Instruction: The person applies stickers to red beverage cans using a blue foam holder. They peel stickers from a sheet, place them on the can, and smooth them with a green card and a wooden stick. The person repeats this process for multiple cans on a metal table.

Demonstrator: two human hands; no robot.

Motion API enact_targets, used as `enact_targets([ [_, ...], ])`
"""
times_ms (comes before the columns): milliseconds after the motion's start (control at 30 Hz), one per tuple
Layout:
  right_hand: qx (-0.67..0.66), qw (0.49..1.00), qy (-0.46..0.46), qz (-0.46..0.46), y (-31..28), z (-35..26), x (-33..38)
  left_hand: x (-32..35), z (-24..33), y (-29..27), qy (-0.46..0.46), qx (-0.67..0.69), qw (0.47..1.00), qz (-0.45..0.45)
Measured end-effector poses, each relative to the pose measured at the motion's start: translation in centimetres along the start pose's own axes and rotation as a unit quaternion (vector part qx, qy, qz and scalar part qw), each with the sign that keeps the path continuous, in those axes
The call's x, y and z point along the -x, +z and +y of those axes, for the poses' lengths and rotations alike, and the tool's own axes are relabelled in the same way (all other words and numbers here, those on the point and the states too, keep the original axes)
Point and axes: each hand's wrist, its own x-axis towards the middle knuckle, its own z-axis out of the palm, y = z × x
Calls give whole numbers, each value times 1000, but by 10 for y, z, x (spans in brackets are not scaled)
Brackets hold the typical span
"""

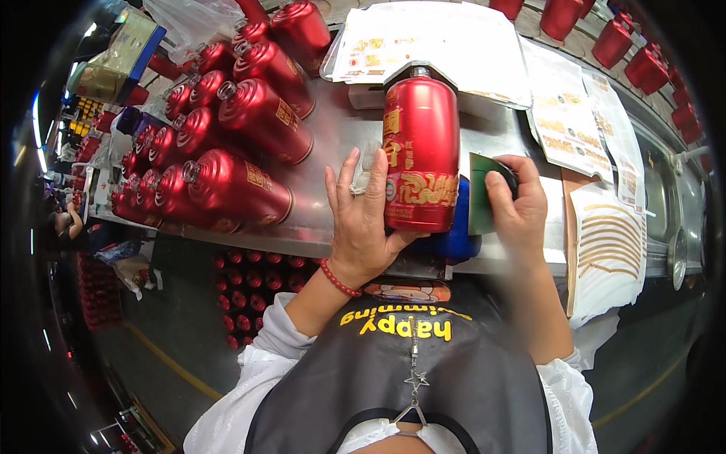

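Closest to me, a dark apron [401, 378] fills the bottom of the view, with a small star pendant [414, 380] hanging on it. Just above, I've got the left hand [363, 223] spread flat, fingers fanned, pressed against the left flank of the red bottle [420, 155]. That bottle lies on the steel bench [333, 151] right between both hands, long axis running straight away from me, neck pointing far. Over on the other side, the right hand [518, 208] is curled around a green squeegee card [484, 193], its edge touching the bottle's right flank. Both hands sit about equally near. Farther out left, I see a stack of red bottles [227, 144] lying on their sides; beyond, label sheets [439, 41].
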Motion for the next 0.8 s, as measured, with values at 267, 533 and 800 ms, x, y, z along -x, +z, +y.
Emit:
enact_targets([
  [267,-65,998,20,-7,11,9,8,7,-10,3,-11,43,998,-43],
  [533,-165,980,98,-49,-4,6,17,-6,-3,-16,103,-45,994,-16],
  [800,-146,969,105,-170,-20,1,10,-20,6,-32,90,81,992,-39],
])
